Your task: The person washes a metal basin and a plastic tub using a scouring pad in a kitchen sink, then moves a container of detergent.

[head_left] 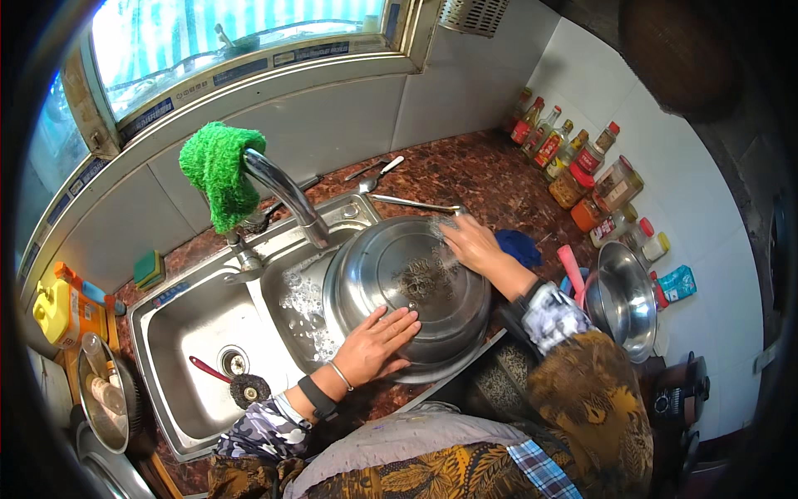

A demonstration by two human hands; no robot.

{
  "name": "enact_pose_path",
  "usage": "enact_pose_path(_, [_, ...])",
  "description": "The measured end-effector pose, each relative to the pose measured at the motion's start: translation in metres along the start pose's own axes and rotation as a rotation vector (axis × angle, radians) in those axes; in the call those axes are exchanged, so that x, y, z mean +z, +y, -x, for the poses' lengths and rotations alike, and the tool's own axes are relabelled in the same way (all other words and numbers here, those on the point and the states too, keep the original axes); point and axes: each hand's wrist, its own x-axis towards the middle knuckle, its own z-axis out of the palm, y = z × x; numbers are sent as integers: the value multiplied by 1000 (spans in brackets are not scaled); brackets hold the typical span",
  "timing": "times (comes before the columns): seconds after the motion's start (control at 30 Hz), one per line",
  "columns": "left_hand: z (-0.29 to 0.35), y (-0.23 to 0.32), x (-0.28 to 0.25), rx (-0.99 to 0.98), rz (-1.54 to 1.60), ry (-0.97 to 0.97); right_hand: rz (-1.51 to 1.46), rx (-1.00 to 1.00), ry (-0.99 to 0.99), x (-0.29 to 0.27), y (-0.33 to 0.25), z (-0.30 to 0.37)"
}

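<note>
A large metal basin [374, 258] lies bottom up over the right sink bowl [295, 291] and the counter edge. Dark marks cover the middle of its base. My left hand [376, 343] rests on the basin's near side, fingers stretched out over the metal. At the basin's far right edge, my right hand [474, 245] presses a silvery steel wool scrubber [438, 226] against it; motion blurs the scrubber, and the fingers partly hide it. Suds show in the right bowl beside the basin.
A green cloth [220, 170] hangs over the faucet [287, 195]. In the left bowl [195, 324] lies a red-handled brush [248, 389]. Sauce bottles and jars [573, 187] line the right wall near a steel bowl [623, 299]. A yellow bottle [54, 314] stands at left.
</note>
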Motion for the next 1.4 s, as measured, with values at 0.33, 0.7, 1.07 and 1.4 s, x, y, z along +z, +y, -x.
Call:
enact_pose_path(0.33, [6, -4, 7, -27, 20, 18, -71, -53, -56, -10, 14, 10])
enact_pose_path(0.7, [7, -4, 13, -8, -37, 37, -225, -253, 54, -9, -70, 29])
enact_pose_path(1.07, [3, -9, 17, -26, -89, 58, -263, -232, -11, -15, -90, 33])
enact_pose_path(1.4, [5, -10, 14, -20, -83, 94, -214, -271, 7, -13, -91, 22])
